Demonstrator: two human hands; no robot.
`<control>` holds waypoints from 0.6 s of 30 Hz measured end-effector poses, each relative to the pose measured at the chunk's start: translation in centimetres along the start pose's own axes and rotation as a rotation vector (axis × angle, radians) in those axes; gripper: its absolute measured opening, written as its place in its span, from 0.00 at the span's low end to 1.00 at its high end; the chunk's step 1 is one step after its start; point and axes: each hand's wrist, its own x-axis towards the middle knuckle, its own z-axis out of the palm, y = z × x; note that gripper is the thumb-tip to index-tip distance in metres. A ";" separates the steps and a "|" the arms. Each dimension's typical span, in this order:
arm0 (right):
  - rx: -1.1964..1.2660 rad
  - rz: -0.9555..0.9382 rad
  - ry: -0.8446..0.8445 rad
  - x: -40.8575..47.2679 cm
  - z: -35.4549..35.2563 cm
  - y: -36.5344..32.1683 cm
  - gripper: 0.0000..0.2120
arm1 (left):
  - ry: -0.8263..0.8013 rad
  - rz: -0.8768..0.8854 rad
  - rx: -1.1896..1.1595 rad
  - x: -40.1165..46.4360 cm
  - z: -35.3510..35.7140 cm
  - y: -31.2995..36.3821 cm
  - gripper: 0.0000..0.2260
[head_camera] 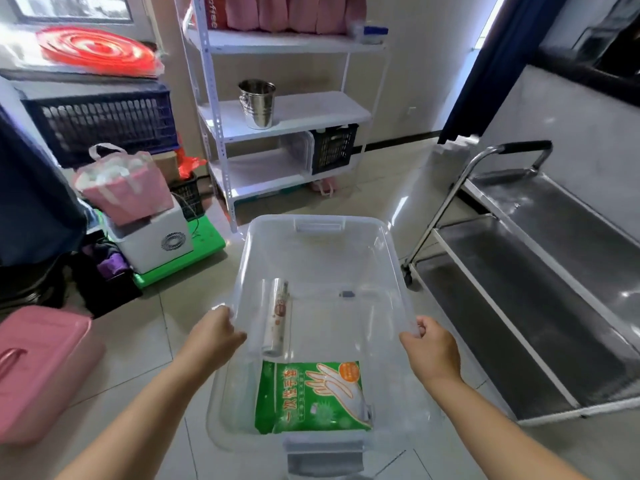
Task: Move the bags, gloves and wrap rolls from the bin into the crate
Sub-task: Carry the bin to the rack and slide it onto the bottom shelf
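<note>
A clear plastic bin (391,258) is held above the tiled floor in front of me. My left hand (216,332) grips its left rim and my right hand (431,351) grips its right rim. Inside lie a wrap roll (277,318) along the left side and a green pack of disposable gloves (311,398) at the near end. A black crate (334,147) stands on the lower shelf of the white rack (294,114), beside a clear container (294,148).
A steel bucket (258,103) sits on the rack's middle shelf. A steel trolley (540,271) stands at the right. At the left are a large dark crate (104,123), a pink bag (124,185), a white appliance (156,240) on a green platform and a pink case (38,368).
</note>
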 end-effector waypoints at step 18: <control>-0.016 -0.046 -0.169 44.1 6.7 -13.5 0.08 | 0.016 -0.153 -0.012 37.0 0.7 18.9 0.16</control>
